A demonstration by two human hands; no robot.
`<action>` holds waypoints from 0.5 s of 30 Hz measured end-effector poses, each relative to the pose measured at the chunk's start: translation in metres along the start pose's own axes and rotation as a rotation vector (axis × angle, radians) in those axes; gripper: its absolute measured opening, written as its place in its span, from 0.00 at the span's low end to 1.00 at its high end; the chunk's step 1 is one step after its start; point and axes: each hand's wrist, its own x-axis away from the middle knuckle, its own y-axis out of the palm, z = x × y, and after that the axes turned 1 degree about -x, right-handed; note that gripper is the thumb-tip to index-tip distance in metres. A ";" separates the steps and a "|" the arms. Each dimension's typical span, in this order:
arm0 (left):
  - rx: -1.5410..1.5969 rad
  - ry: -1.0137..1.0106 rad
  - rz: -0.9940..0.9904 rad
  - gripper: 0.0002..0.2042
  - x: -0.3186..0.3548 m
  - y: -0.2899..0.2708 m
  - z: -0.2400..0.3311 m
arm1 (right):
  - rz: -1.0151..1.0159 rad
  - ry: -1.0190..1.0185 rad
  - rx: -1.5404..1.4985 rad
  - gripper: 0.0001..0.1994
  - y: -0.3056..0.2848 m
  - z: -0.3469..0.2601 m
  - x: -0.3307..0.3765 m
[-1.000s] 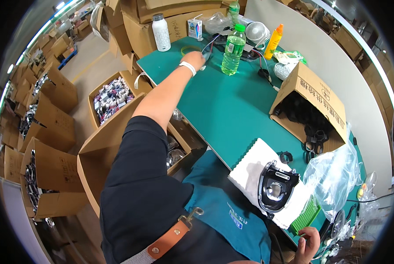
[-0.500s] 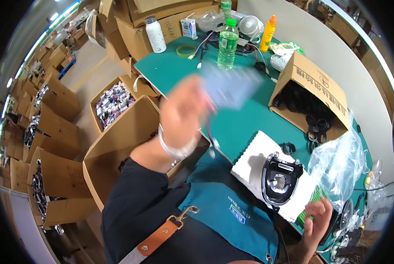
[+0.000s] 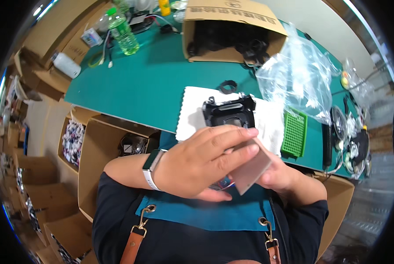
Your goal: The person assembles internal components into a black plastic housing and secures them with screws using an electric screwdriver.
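Both my hands meet just in front of a white cloth [image 3: 191,103]. A thin rectangular panel [image 3: 251,172] with a smooth pinkish face stands tilted between them. My left hand [image 3: 201,160], with a watch on the wrist, has its fingertips bent over the panel's top edge. From the other side my right hand [image 3: 277,173] grips it, its thumb near the lower edge. Thin red and blue wires [image 3: 225,185] show beneath my left palm. Behind my fingers a glossy black plastic housing [image 3: 229,110] lies on the cloth, its near part hidden.
An open cardboard box [image 3: 232,20] of black parts stands at the back. A black ring [image 3: 228,86] lies by the cloth. To the right are a clear plastic bag [image 3: 298,75] and a green basket [image 3: 295,134]. A green-capped bottle [image 3: 123,33] stands far left.
My left hand has brought the panel from above the table's left side down to the cloth. My right hand has come in from the right and taken hold too. The view has turned right.
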 end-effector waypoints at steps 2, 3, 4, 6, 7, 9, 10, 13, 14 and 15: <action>-0.132 0.016 -0.079 0.43 -0.007 0.000 -0.002 | -0.055 0.000 -0.076 0.47 0.001 0.004 -0.004; -0.160 0.041 -0.059 0.40 -0.008 0.006 -0.006 | -0.038 -0.007 -0.081 0.47 -0.001 0.005 -0.004; -0.145 0.052 -0.065 0.40 -0.011 0.005 -0.008 | -0.054 0.029 -0.058 0.44 -0.003 0.006 -0.003; -0.139 0.025 -0.112 0.39 -0.014 -0.005 -0.015 | -0.056 0.062 -0.039 0.40 -0.006 -0.003 0.002; -0.243 0.004 -0.027 0.37 -0.011 -0.007 -0.018 | 0.068 -0.028 0.378 0.33 -0.007 -0.020 0.007; -0.508 -0.097 0.074 0.38 -0.008 -0.023 -0.031 | 0.379 -0.218 1.111 0.18 -0.033 -0.037 0.022; -0.673 -0.122 0.155 0.38 -0.003 -0.029 -0.048 | 0.556 -0.317 1.430 0.11 -0.051 -0.043 0.032; -0.752 -0.557 0.127 0.33 0.006 -0.051 -0.106 | 0.767 -0.139 1.516 0.05 -0.079 -0.042 0.041; -0.757 -0.571 0.132 0.33 0.015 -0.055 -0.130 | 0.728 -0.089 1.660 0.06 -0.079 -0.036 0.036; -0.799 -0.631 0.056 0.32 0.025 -0.057 -0.155 | 0.685 -0.037 1.804 0.08 -0.080 -0.031 0.032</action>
